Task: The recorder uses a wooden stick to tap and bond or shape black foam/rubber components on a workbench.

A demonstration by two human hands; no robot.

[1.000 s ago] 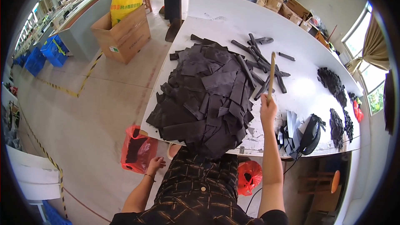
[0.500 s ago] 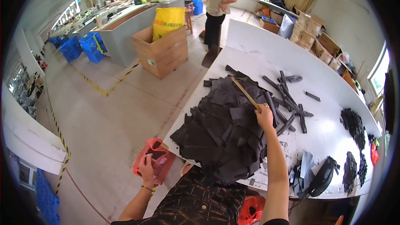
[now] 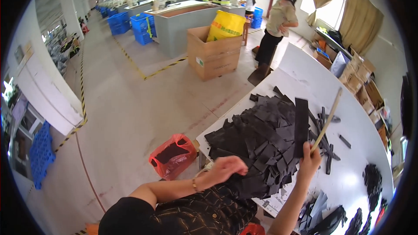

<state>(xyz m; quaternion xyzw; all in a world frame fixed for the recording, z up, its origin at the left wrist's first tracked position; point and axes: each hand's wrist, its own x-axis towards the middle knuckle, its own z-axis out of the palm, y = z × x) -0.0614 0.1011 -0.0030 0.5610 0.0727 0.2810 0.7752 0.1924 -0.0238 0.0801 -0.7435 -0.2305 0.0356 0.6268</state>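
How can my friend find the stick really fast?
Find the white table, then its heap of black strips. Just right of that heap, the person's right hand grips the stick. It is long, thin and pale yellowish, while the strips around it are black.

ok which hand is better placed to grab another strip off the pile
Probably the left hand: it looks empty and appears close to the pile, while the right hand grips a stick and seemingly a strip.
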